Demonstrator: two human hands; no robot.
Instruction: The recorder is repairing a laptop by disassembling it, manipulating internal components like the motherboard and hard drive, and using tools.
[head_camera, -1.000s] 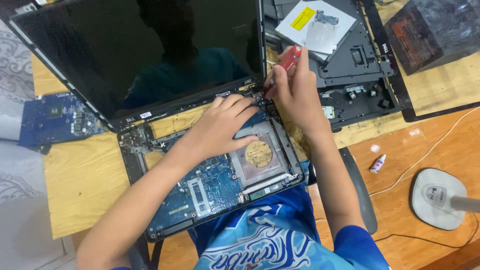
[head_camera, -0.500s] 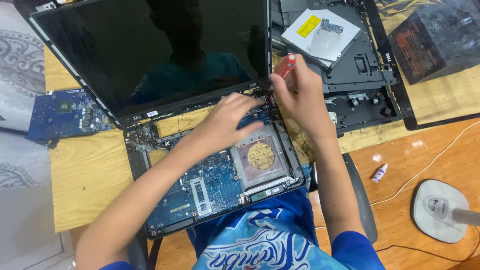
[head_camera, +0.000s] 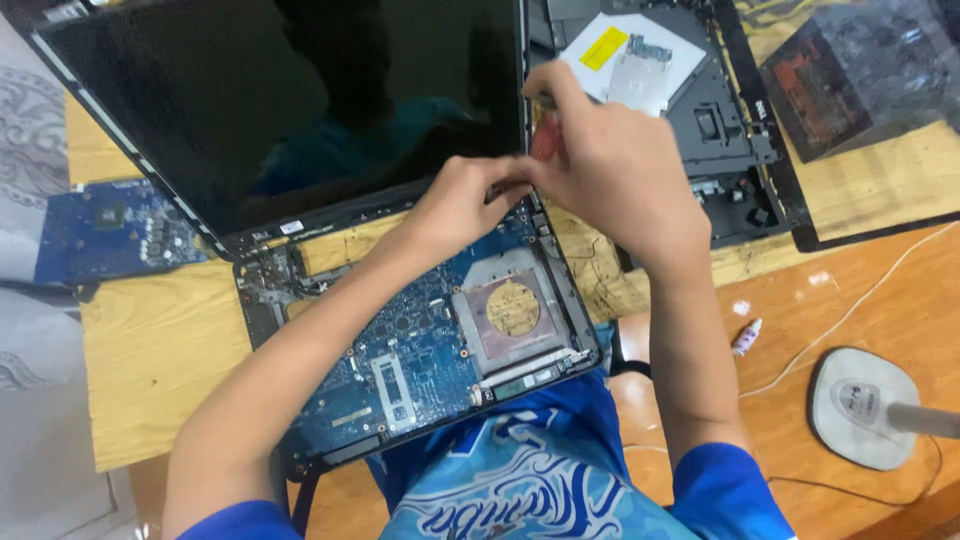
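Blue circuit board (head_camera: 420, 360) of opened laptop (head_camera: 300, 130) at centre of wooden desk (head_camera: 150, 350), bare and facing up, copper heat plate (head_camera: 512, 308) toward its right end. Compared with half a second ago: both hands higher in view and drawn closer together at hinge corner, beneath lower right edge of dark screen. Left hand (head_camera: 462, 203) curled, fingertips pinching something small at that corner, too hidden to name. Right hand (head_camera: 620, 170) clenched around red-handled screwdriver (head_camera: 545, 140), touching left fingertips, tip hidden. Far left: loose blue board (head_camera: 110, 230) flat beside screen. Right of hands: dark laptop base shell (head_camera: 720, 140) holding silver drive (head_camera: 630, 50) with yellow label. Further right: small white tube (head_camera: 746, 337), white cable (head_camera: 860, 300), round white lamp base (head_camera: 862, 405).
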